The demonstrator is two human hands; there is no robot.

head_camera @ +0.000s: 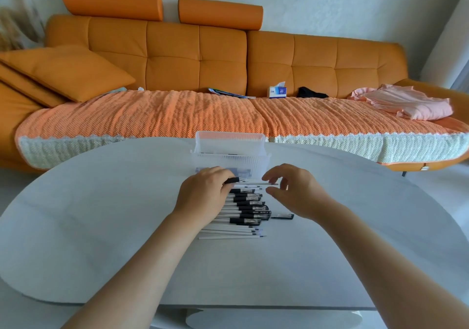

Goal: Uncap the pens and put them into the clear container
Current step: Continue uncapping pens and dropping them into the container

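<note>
Black cap (232, 180) pinched in left hand (203, 194), right hand (291, 191) narrowly open at white pen (256, 183) mid-frame; uncapping looked done, next needed gripping it for clear container (229, 148) above.

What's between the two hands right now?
In the head view, a white pen spans the gap from the left hand, which grips a black cap, to the right hand, beyond the row of capped pens.
</note>
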